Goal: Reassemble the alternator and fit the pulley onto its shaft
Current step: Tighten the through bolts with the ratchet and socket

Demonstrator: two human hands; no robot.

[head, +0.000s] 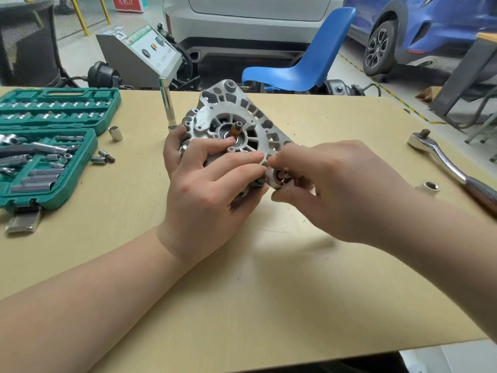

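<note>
Left hand [204,173] grips the alternator [231,122], tilted up off the counter [269,278], shaft [237,129] bare w/ no pulley on. Right hand [330,189] pinches sth small at the housing's lower edge; can't tell what. Best to keep the housing steady & start it straight.

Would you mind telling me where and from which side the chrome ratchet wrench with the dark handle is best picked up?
Probably by the dark handle, coming from above with the right hand. The chrome ratchet wrench lies flat on the tan table at the right, its round head pointing away and the handle running toward the near right edge, nearest that hand.
</note>
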